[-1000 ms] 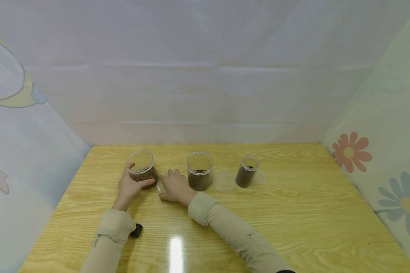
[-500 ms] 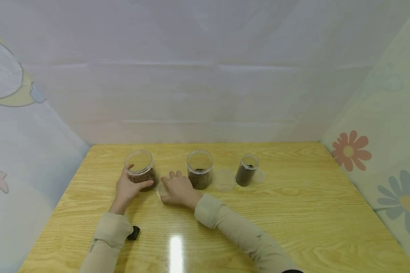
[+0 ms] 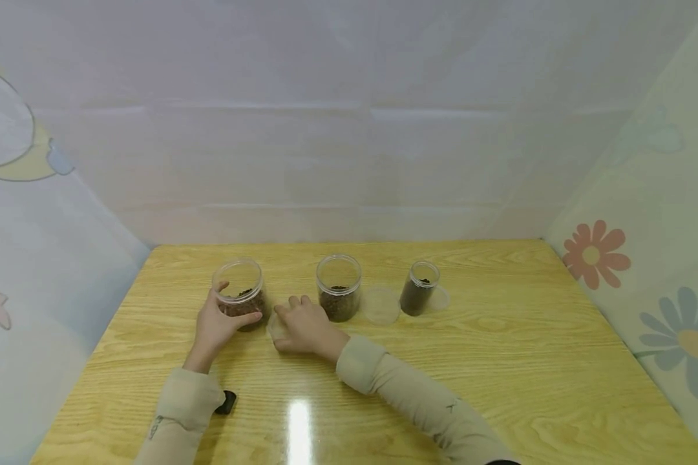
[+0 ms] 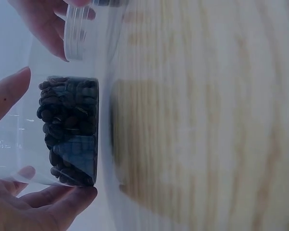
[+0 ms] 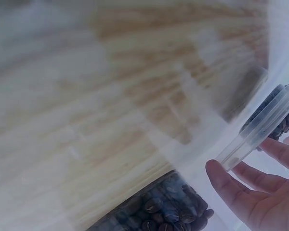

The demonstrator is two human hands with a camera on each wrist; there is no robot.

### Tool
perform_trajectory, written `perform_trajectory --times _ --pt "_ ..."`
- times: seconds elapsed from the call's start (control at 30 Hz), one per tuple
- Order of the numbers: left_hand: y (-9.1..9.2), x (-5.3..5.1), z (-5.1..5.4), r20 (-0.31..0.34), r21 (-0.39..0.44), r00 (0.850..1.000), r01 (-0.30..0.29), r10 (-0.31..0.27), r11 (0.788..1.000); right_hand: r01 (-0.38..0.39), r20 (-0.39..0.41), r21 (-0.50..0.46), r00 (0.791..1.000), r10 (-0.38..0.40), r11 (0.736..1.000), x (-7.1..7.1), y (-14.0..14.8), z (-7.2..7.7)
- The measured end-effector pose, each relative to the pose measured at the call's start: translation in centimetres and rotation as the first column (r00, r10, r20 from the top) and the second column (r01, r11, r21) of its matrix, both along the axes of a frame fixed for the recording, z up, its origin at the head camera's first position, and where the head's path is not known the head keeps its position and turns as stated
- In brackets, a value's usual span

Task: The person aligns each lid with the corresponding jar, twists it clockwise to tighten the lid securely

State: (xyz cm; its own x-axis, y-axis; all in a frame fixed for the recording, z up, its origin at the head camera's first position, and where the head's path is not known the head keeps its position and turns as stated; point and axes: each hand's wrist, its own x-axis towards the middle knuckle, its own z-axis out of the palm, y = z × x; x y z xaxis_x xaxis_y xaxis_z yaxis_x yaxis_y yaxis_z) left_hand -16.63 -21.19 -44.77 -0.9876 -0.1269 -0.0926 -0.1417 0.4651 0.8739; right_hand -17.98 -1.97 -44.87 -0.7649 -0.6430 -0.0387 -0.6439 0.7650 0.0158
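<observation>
On the left of the table, my left hand (image 3: 214,330) grips a clear jar (image 3: 238,278) from its near-left side, thumb on the front. Dark coffee beans (image 4: 70,130) fill its lower part, and its mouth is uncovered. Just right of it, my right hand (image 3: 309,328) pinches a clear lid (image 5: 257,127) by the rim between thumb and fingers. In the right wrist view the lid stands tilted on edge above the table; the head view hides part of it under the hand. The lid and the gripped jar are apart.
A second open jar of beans (image 3: 338,300) stands just behind my right hand, a flat lid (image 3: 380,306) to its right. Farther right is a narrow, fuller jar (image 3: 417,296) beside its smaller lid (image 3: 440,298). A black object (image 3: 227,402) shows by my left cuff.
My right hand and the lid have shifted slightly right and nearer to me. The left hand keeps hold of the jar, which has moved a little nearer. The other jars stay put.
</observation>
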Motion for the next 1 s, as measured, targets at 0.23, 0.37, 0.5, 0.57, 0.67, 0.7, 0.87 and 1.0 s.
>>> perform_trajectory --times 0.23,0.37,0.5,0.57,0.67,0.7,0.87,1.0 --pt "0.1 0.7 0.2 0.002 -0.023 1.0 0.023 -0.023 0.999 0.013 0.036 -0.026 0.999 -0.012 1.0 0.6 0.4 0.3" --pt "0.2 0.9 0.1 0.011 -0.021 0.999 0.038 -0.038 0.999 0.016 0.046 -0.021 0.999 -0.015 1.0 1.0 0.7 0.4" --pt "0.3 1.2 0.0 0.005 -0.039 0.998 0.056 -0.055 0.998 0.013 0.049 -0.036 0.999 -0.011 0.999 1.2 1.1 0.3" --pt "0.4 1.3 -0.1 0.004 -0.045 0.998 0.063 -0.063 0.997 0.011 0.041 -0.043 0.999 -0.009 0.999 1.3 1.2 0.2" --pt "0.5 1.5 -0.1 0.002 -0.04 0.998 0.068 -0.068 0.997 0.008 0.032 -0.05 0.999 -0.006 0.999 1.5 1.4 0.3" --pt "0.6 1.5 -0.1 0.001 -0.037 0.998 0.067 -0.067 0.997 0.008 0.031 -0.05 0.999 -0.006 0.999 1.6 1.5 0.3" --pt "0.9 1.7 0.2 -0.005 -0.036 0.998 0.069 -0.07 0.997 0.015 0.047 -0.051 0.999 -0.013 0.999 1.8 1.7 0.6" --pt "1.1 1.8 0.4 -0.01 -0.044 0.997 0.08 -0.081 0.996 0.018 0.047 -0.054 0.999 -0.016 0.998 2.0 1.9 0.8"
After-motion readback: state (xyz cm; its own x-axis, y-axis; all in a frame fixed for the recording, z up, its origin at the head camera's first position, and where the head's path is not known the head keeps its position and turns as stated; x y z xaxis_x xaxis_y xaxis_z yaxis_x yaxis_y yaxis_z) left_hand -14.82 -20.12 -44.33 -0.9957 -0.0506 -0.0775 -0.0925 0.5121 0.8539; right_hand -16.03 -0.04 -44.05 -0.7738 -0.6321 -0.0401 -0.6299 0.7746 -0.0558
